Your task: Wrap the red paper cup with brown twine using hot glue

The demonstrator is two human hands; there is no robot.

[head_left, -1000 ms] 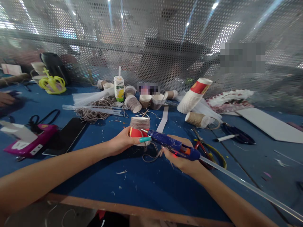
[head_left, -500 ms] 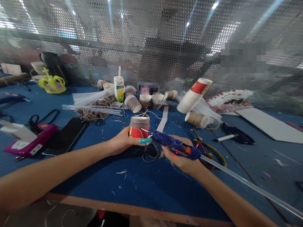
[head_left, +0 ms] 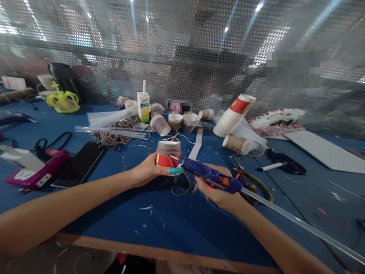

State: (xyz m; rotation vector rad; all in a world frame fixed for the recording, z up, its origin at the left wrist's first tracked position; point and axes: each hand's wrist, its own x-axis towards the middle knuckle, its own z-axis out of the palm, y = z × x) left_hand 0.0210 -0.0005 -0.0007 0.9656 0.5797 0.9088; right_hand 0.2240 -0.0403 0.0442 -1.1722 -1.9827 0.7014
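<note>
My left hand (head_left: 148, 170) is closed around a red paper cup (head_left: 162, 160), its thumb with a long teal nail lying across the lower front. Grey-brown yarn (head_left: 169, 147) is wound round the upper part of the cup, and a loose tail of it curls on the table below. In my right hand (head_left: 216, 192) is a blue hot glue gun (head_left: 205, 172), gripped from below. Its metal tip touches or nearly touches the cup just under the wound yarn; I cannot tell which. A long clear glue stick (head_left: 296, 217) sticks out of the gun's back.
Scissors (head_left: 251, 180) lie right of my right hand. Behind the cup stand a juice carton (head_left: 143, 107), yarn-wrapped cups (head_left: 160, 125) and a leaning stack of paper cups (head_left: 230, 118). At left are a yarn heap (head_left: 111, 137), a phone (head_left: 81, 163) and a magenta device (head_left: 42, 173).
</note>
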